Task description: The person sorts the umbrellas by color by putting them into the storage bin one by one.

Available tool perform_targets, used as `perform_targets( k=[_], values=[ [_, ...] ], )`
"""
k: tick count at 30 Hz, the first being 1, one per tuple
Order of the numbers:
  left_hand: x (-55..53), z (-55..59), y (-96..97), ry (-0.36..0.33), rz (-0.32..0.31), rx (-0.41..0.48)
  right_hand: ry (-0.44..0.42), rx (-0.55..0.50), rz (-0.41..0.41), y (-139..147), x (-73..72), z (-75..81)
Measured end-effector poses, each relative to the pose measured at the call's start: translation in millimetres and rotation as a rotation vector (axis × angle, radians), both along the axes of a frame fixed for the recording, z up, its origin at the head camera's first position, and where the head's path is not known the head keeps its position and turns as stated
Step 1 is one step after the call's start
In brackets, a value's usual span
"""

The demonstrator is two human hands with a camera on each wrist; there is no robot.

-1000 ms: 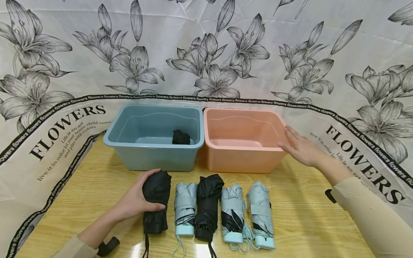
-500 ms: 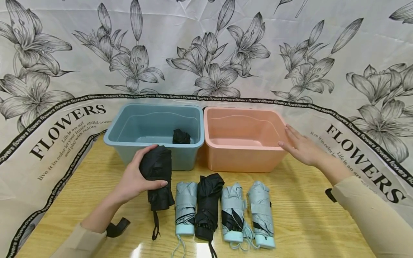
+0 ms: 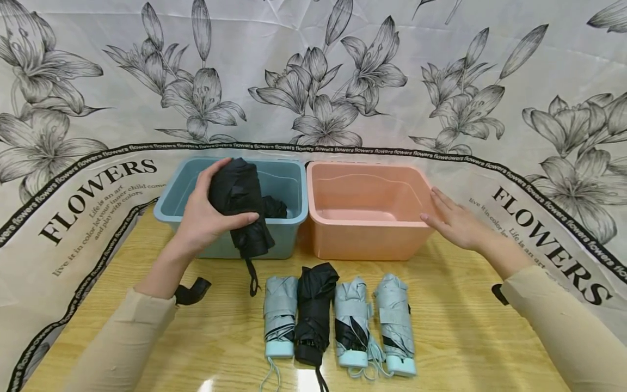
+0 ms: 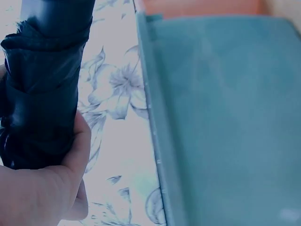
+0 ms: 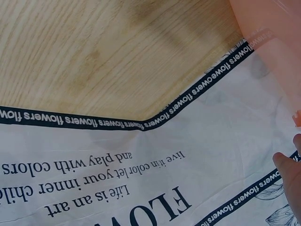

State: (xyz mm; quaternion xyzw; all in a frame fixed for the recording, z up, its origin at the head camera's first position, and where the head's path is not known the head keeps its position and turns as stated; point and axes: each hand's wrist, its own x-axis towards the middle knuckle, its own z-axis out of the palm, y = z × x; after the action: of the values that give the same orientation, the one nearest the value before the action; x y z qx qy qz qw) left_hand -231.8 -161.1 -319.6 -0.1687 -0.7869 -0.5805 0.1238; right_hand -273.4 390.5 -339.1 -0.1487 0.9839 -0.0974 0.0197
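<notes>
My left hand (image 3: 203, 218) grips a folded black umbrella (image 3: 237, 190), raised in front of and over the near rim of the blue bin (image 3: 230, 221). The umbrella's wrist loop dangles below its handle. In the left wrist view the thumb wraps the black umbrella (image 4: 44, 89), with the bin's wall (image 4: 225, 117) beside it. Inside the blue bin lies another black bundle (image 3: 274, 207), partly hidden behind the held umbrella. My right hand (image 3: 455, 220) rests with straight fingers at the right rim of the pink bin (image 3: 367, 224), whose visible inside holds nothing.
A row of folded umbrellas lies on the wooden table (image 3: 460, 326): a light blue one (image 3: 281, 316), a black one (image 3: 315, 310) and two more light blue ones on the right, the last one (image 3: 395, 326) with its cord trailing. Behind the bins hangs a flower-printed cloth (image 3: 323, 81).
My left hand has lifted the black umbrella off the table's left side and carried it up to the blue bin's rim. My right hand has stayed at the pink bin.
</notes>
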Motion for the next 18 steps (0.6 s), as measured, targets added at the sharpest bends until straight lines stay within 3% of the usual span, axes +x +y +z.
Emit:
perform_targets(
  k=[5,9,13,18],
  values=[
    [-25.3,20.3,2.8,0.065,0.041,0.021,0.008,0.001,0.002,-0.1,-0.9,0.3],
    [-47.2,28.8,5.3,0.121,0.098,-0.038,0.006,0.001,0.002,-0.4,0.2,0.7],
    [-68.5,31.9,8.5,0.158,0.13,-0.111,0.005,0.0,0.002,-0.4,0.9,0.9],
    [-92.3,27.2,11.1,0.166,0.13,-0.202,0.005,0.0,-0.004,-0.5,0.7,1.3]
  ],
)
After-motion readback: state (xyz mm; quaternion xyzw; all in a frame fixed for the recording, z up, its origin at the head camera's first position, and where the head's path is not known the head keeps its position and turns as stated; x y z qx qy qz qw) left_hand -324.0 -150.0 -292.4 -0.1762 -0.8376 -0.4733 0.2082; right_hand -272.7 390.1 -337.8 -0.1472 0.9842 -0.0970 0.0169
